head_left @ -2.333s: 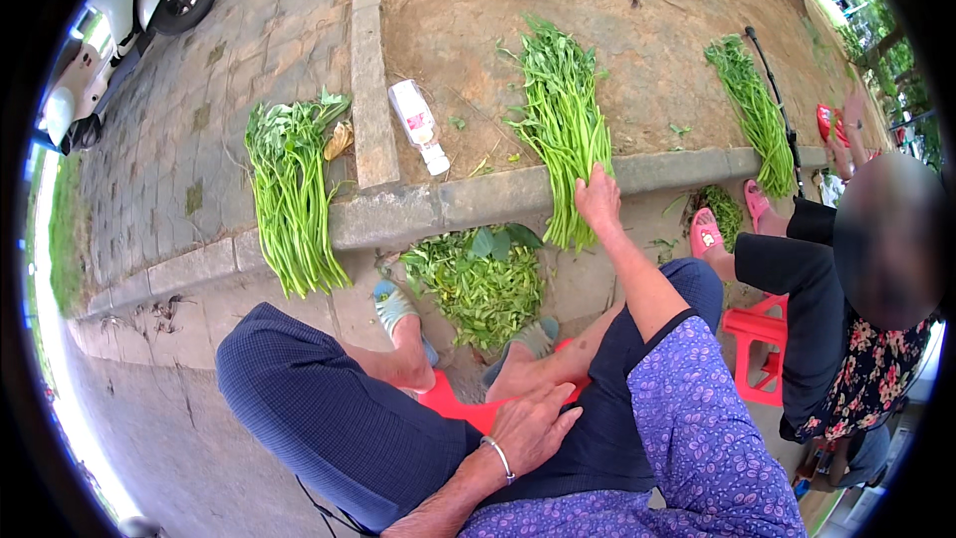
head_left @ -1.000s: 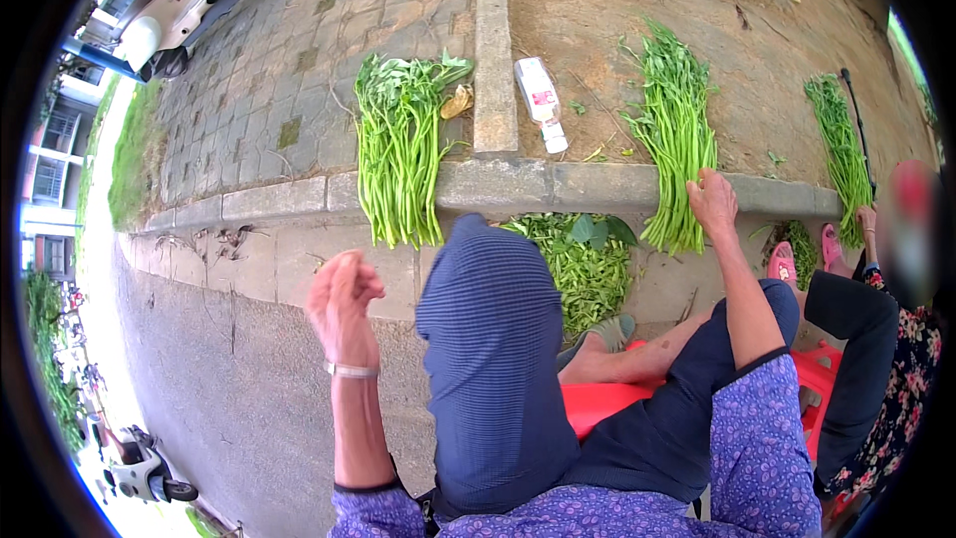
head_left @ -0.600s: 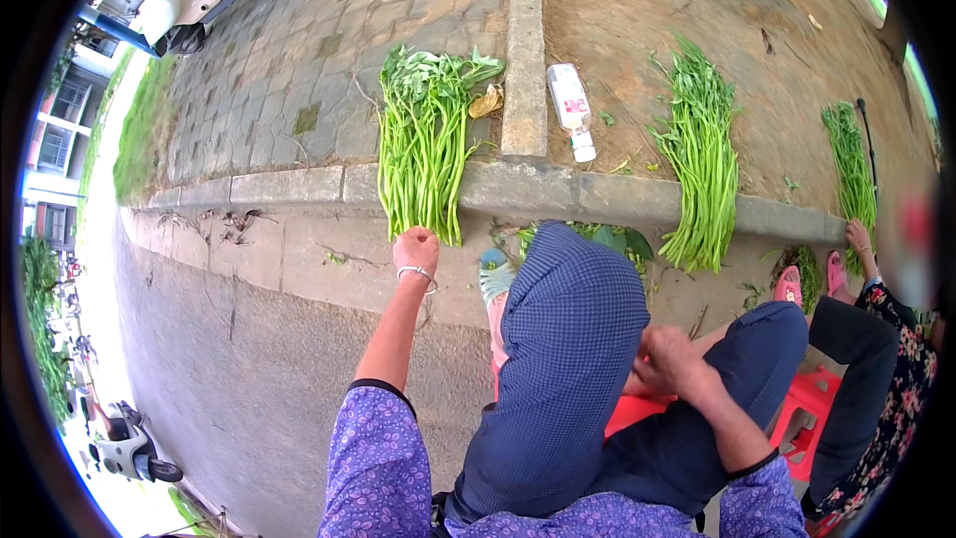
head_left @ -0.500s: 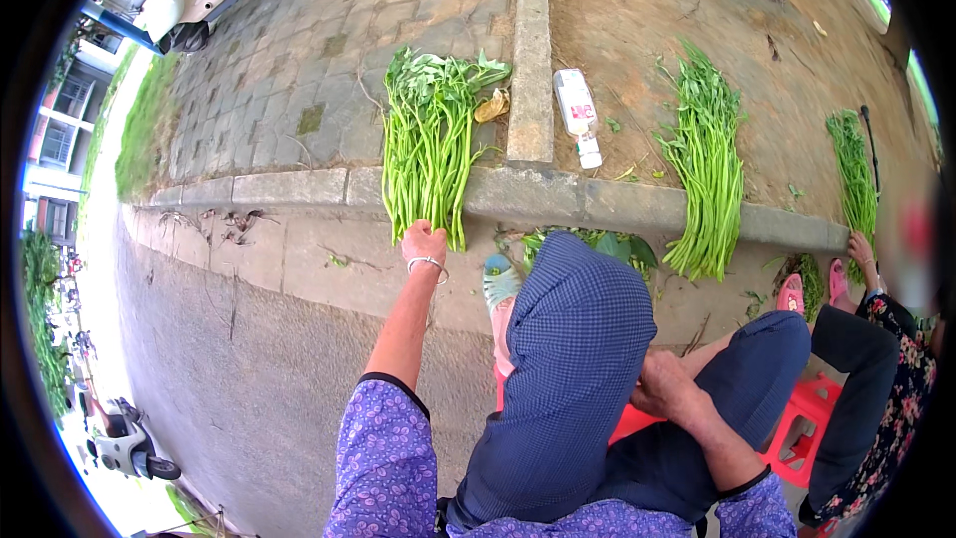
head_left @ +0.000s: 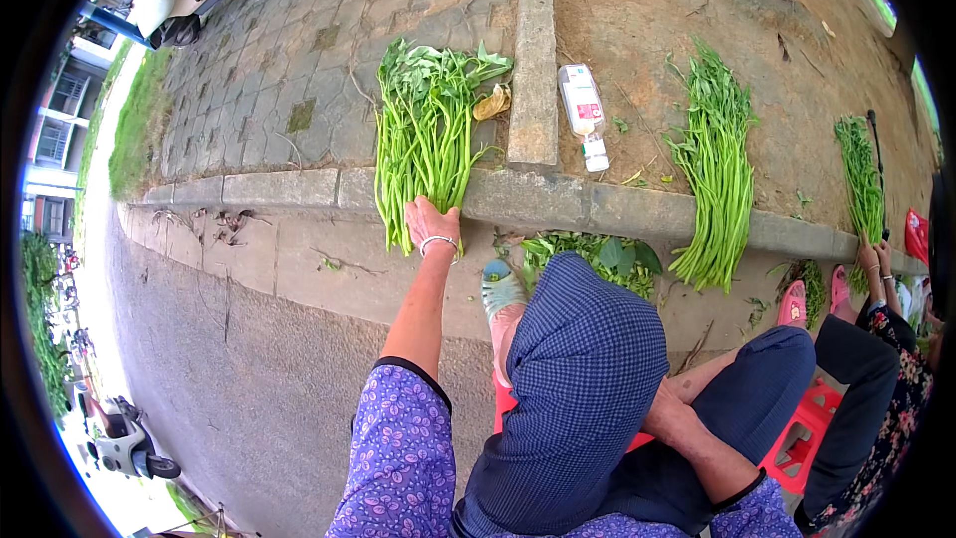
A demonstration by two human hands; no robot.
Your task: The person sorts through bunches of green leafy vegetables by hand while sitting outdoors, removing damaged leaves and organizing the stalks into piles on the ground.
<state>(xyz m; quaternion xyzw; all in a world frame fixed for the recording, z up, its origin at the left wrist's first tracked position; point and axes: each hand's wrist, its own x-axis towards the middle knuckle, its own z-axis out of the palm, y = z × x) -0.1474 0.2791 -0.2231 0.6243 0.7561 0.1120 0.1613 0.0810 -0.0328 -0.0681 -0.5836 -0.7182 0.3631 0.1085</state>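
Observation:
A bundle of water spinach (head_left: 426, 130) lies across the kerb ahead of me on the left, leaves away from me and pale green stems toward me. My left hand (head_left: 434, 223), with a bracelet at the wrist, is closed over the lower stems, thumb on the right side and fingers on the left. My right hand (head_left: 669, 416) rests low between my knees; my raised left knee hides its fingers. Further right, a second bundle of water spinach (head_left: 719, 174) lies over the kerb, untouched by my hands. Loose leaves (head_left: 588, 257) are heaped below the kerb beyond my knee.
A clear plastic bottle (head_left: 583, 112) lies on the soil beside the dividing kerb (head_left: 534, 60). A crumpled brown leaf (head_left: 492, 103) touches the left bundle. At right, another person's hands (head_left: 876, 257) hold a third bundle (head_left: 858, 164), near a red stool (head_left: 803, 438). Scooters stand far left.
My left hand has moved slightly up the stems and to the right, its thumb and fingers wider apart. My right hand has slipped further behind my knee. The other person's second hand now shows.

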